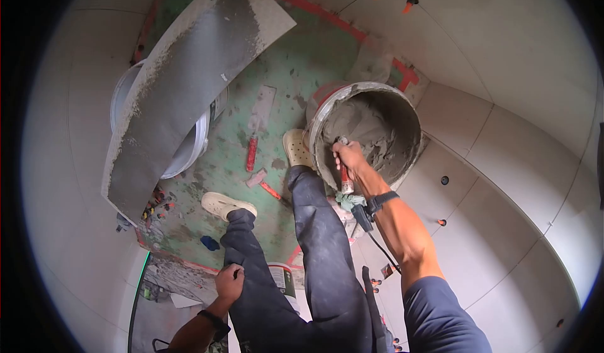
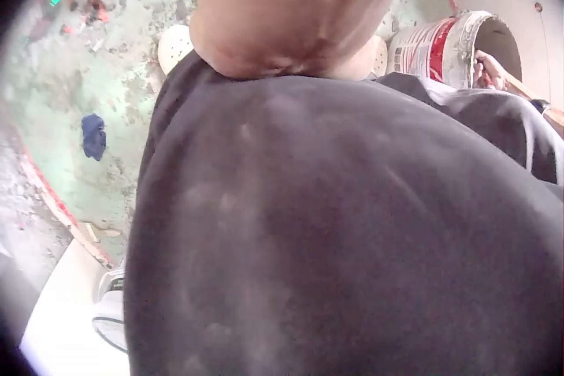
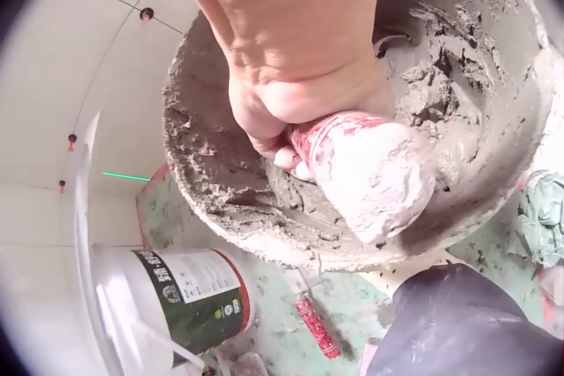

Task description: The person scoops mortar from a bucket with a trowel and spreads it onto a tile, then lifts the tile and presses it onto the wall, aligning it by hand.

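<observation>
My right hand grips the red handle of a trowel inside a large bucket of grey mortar. In the right wrist view the handle's thick end is caked white, while the blade is hidden beyond the hand. The mortar is churned and clings to the bucket's inner wall. My left hand rests on the dark trouser leg over the knee, its fingers loosely curled and nothing seen in them. The left wrist view shows only the heel of that hand against the cloth.
A long tile coated with grey mortar lies across buckets at the left. On the green floor are another red-handled trowel, a hammer and a blue rag. Tiled walls stand close at the right.
</observation>
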`<state>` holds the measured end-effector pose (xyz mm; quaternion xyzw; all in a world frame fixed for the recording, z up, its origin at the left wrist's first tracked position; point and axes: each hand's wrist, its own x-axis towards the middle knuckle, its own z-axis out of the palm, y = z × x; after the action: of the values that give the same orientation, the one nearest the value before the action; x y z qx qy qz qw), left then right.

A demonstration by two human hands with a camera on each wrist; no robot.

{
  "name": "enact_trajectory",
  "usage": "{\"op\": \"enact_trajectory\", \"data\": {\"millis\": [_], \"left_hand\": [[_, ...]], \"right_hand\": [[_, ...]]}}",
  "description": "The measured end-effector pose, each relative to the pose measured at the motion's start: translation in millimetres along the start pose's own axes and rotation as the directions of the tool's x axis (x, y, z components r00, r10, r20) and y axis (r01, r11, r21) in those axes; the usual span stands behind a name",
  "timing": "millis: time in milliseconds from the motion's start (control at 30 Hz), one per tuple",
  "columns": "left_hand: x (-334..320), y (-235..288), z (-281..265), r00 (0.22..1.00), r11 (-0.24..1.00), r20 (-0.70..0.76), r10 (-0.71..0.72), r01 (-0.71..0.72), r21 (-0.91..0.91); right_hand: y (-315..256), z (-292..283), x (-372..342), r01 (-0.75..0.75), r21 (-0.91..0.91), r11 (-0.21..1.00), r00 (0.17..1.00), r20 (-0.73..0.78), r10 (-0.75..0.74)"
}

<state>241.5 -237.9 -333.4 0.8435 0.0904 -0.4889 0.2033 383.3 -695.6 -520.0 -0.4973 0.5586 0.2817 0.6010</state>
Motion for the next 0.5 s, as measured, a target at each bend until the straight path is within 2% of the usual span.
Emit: {"op": "enact_trajectory", "data": {"millis": [100, 167, 233, 300, 333, 433, 500], "left_hand": [[-1, 7, 2, 1.000, 0.999, 0.008, 0.011, -0.012, 0.043], [0, 11, -1, 1.000, 0.999, 0.023, 0.017, -0.018, 0.051], [0, 15, -2, 0.999, 0.998, 0.039, 0.028, -0.031, 0.056], [1, 17, 3, 0.996, 0.991, 0.031, 0.079, -0.081, 0.105], [0, 17, 6, 0.996, 0.991, 0.026, 0.087, -0.089, 0.096], [-6, 18, 11, 0.998, 0.986, 0.051, 0.048, -0.055, 0.160], [-11, 21, 15, 0.994, 0.979, 0.100, -0.034, 0.013, 0.202]], "right_hand": [[3, -17, -26, 0.077, -0.080, 0.994, 0.997, -0.003, -0.078], [4, -32, -46, 0.184, -0.181, 0.966, 0.981, -0.029, -0.192], [9, -50, -63, 0.214, -0.229, 0.949, 0.974, -0.029, -0.227], [21, -69, -76, 0.281, -0.313, 0.907, 0.951, -0.039, -0.308], [28, -81, -81, 0.337, -0.453, 0.825, 0.919, -0.032, -0.393], [16, -99, -131, 0.304, -0.586, 0.752, 0.915, -0.040, -0.401], [4, -109, -166, 0.280, -0.680, 0.678, 0.919, -0.015, -0.394]]}}
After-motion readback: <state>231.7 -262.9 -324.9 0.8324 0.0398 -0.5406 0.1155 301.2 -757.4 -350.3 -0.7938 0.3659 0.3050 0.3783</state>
